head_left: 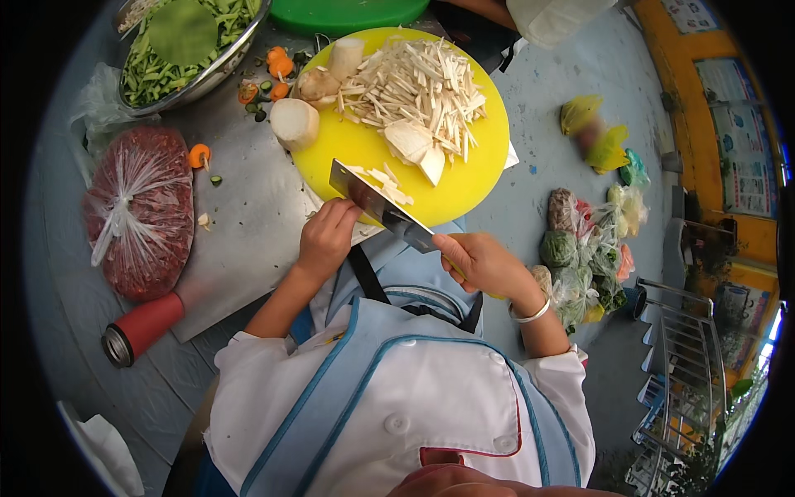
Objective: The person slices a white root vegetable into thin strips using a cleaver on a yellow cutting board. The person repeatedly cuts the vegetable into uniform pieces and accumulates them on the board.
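My right hand [475, 261] grips the yellow handle of a broad cleaver [379, 205]. The blade slants over the near edge of a round yellow cutting board [478, 180]. Curled fingers of my left hand [329, 233] are at the near side of the blade; whether they hold a piece is hidden. Beyond the blade lie a few thin pale slices [385, 180]. A large heap of pale vegetable strips [416, 87] covers the board's far part, with cut chunks [410, 143] at its near side. Thick uncut pieces of a white root vegetable [295, 124] stand at the left rim.
A steel bowl [214, 81] of green vegetable strips stands at the far left. Below it sit a tied plastic bag of minced meat [146, 211] and a red tumbler [143, 329]. Carrot ends [279, 65] litter the metal table [248, 180]. Bagged vegetables [584, 255] lie on the floor at right.
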`<state>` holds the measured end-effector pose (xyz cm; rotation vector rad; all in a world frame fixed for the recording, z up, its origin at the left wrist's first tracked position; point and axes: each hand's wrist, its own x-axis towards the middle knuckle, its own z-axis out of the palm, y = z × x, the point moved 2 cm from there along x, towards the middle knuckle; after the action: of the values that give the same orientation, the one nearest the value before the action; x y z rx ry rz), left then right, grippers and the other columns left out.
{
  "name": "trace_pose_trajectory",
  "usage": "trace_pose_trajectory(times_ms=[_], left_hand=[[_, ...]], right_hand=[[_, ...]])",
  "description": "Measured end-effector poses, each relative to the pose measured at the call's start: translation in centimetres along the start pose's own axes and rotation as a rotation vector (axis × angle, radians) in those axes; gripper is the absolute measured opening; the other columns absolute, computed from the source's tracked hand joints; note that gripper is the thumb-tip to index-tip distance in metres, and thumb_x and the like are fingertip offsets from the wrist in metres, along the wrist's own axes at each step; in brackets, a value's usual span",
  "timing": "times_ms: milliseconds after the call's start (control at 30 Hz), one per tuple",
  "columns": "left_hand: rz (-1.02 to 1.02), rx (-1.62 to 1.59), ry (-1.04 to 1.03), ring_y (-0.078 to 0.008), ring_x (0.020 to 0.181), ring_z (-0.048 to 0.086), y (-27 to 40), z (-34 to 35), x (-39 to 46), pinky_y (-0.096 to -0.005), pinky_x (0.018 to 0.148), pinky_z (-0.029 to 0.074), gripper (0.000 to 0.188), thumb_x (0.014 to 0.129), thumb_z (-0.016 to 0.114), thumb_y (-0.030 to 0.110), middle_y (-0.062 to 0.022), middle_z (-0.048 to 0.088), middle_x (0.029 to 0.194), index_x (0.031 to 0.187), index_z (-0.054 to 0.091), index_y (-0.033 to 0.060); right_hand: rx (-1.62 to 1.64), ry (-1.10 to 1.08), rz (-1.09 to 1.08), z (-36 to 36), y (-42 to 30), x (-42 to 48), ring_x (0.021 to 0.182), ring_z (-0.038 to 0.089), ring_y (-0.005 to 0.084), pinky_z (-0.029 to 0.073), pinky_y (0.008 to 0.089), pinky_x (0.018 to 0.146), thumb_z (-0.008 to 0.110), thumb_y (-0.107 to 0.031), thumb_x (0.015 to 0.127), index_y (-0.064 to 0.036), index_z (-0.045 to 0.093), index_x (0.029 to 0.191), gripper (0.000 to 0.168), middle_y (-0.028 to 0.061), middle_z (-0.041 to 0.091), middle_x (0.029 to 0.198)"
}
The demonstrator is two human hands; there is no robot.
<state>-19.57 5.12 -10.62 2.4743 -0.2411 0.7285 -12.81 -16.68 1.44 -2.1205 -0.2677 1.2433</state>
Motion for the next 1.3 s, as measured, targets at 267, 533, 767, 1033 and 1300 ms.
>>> trace_pose_trajectory(times_ms=[267,533,767,1033,1300], left_hand=[[-0.071,-0.051,0.204,-0.028,0.088,0.062,-0.2,-1.7,3.2,-0.0363,0.078,0.052,0.015,0.079,0.066,-0.004,-0.0103,0.065,0.096,0.094,0.066,0.0002],[-0.066,-0.345,-0.411,-0.0264,0.087,0.062,2.3,-5.7,7.8,-0.0344,0.08,0.049,0.01,0.082,0.066,0.001,-0.0091,0.067,0.093,0.091,0.069,-0.0004],[0.023,-0.186,-0.566,-0.0313,0.091,0.063,-1.6,-0.8,9.9,-0.0365,0.082,0.05,0.015,0.085,0.064,0.008,-0.0135,0.066,0.095,0.096,0.069,-0.0011],[0.33,-0.071,-0.543,-0.0284,0.107,0.055,-0.7,2.6,16.6,-0.0379,0.09,0.045,0.034,0.075,0.071,0.003,-0.0093,0.06,0.109,0.109,0.063,0.0047],[0.38,0.129,-0.706,-0.0291,0.104,0.052,-0.4,2.7,17.5,-0.0392,0.091,0.039,0.029,0.071,0.074,0.004,-0.0087,0.055,0.102,0.094,0.057,0.006]], right_hand=[[-0.468,0.439,-0.436,0.5,1.1,1.0,0.049,0.056,0.0345,0.046,0.0424,0.05,0.053,-0.043,0.097,-0.001,0.057,0.071,0.05,0.0175,0.058,0.058],[-0.749,0.681,-0.523,2.9,3.2,0.0,0.052,0.06,0.0282,0.047,0.0374,0.047,0.058,-0.045,0.092,-0.005,0.053,0.071,0.045,0.0116,0.056,0.056],[-0.805,0.684,-0.679,4.6,3.7,-0.9,0.052,0.061,0.026,0.048,0.0352,0.048,0.059,-0.045,0.091,-0.006,0.054,0.07,0.044,0.0087,0.057,0.059],[-0.604,0.605,-0.644,4.6,4.6,-0.5,0.055,0.06,0.0305,0.047,0.0385,0.05,0.058,-0.048,0.09,-0.005,0.056,0.07,0.048,0.0115,0.059,0.061],[-0.506,0.607,-0.662,5.2,5.0,0.2,0.051,0.06,0.0323,0.049,0.0394,0.051,0.06,-0.045,0.089,-0.003,0.06,0.07,0.047,0.0134,0.059,0.059]])
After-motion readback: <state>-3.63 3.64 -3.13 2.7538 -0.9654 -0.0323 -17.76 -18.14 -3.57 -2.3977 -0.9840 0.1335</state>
